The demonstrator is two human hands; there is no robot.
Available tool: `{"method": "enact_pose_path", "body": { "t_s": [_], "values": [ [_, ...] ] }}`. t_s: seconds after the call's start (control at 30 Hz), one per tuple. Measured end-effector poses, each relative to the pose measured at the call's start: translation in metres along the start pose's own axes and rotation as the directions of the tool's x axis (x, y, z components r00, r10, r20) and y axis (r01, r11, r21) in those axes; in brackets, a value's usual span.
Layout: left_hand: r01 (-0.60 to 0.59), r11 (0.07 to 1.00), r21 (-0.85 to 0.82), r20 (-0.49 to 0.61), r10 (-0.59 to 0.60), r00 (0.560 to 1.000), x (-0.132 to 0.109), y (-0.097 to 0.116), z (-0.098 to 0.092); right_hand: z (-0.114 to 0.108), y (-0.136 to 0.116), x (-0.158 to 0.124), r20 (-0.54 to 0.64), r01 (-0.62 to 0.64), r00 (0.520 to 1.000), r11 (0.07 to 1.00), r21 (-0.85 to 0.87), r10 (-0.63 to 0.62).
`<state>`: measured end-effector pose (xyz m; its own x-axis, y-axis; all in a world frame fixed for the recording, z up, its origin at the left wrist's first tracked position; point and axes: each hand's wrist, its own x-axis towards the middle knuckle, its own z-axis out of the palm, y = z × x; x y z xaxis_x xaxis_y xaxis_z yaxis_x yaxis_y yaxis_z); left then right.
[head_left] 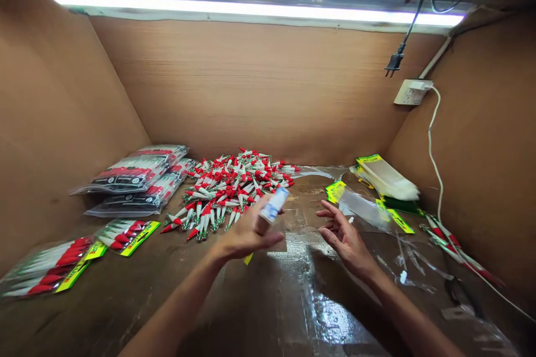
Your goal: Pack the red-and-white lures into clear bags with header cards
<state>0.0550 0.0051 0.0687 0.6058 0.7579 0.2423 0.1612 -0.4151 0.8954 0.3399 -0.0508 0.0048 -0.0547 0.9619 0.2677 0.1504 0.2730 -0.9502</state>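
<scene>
My left hand is closed round a small white cylinder with a blue label, held up just in front of a pile of red, white and green cone-shaped lures. A bit of yellow shows under that hand. My right hand is open, fingers spread, palm turned inward, holding nothing. It hovers beside a loose clear bag with a yellow header on the worktop.
Filled bags of lures lie stacked at the back left and along the front left. A stack of empty bags sits at the right. A white cable hangs from a wall socket. Brown walls enclose the glossy worktop.
</scene>
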Motion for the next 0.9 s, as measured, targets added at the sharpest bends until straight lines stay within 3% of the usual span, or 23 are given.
{"method": "enact_pose_path", "body": {
  "t_s": [0.13,0.23,0.3,0.43,0.53,0.63,0.73,0.9],
  "values": [
    [-0.124,0.902,0.413,-0.038,0.153,0.987,0.012,-0.003,0.054,0.015,-0.018,-0.006,0.225,-0.120,0.973,0.937,0.327,0.046],
    [-0.102,0.843,0.528,-0.063,0.158,0.985,0.014,-0.011,0.075,0.021,-0.021,-0.006,0.194,-0.149,0.976,0.946,0.287,0.095],
    [-0.110,0.821,0.561,-0.035,0.156,0.987,0.010,-0.016,0.074,0.023,-0.018,-0.004,0.148,-0.182,0.978,0.947,0.263,0.147],
    [-0.120,0.743,0.659,0.072,0.096,0.993,-0.006,-0.032,0.047,0.020,-0.002,0.003,0.087,-0.280,0.960,0.913,0.296,0.266],
    [-0.041,0.677,0.735,0.044,0.013,0.999,-0.020,-0.048,0.030,0.017,0.007,0.007,0.080,-0.326,0.945,0.892,0.313,0.317],
    [-0.015,0.653,0.758,0.028,-0.010,1.000,-0.026,-0.058,0.025,0.011,0.006,0.009,0.088,-0.335,0.942,0.892,0.305,0.324],
    [-0.021,0.638,0.770,-0.001,0.035,0.999,-0.026,-0.063,0.026,-0.005,0.000,0.012,0.040,-0.310,0.950,0.914,0.262,0.311],
    [0.015,0.678,0.735,-0.091,0.077,0.993,-0.028,-0.064,0.028,-0.054,0.000,0.016,-0.133,-0.273,0.941,0.930,0.245,0.311]
  ]
}}
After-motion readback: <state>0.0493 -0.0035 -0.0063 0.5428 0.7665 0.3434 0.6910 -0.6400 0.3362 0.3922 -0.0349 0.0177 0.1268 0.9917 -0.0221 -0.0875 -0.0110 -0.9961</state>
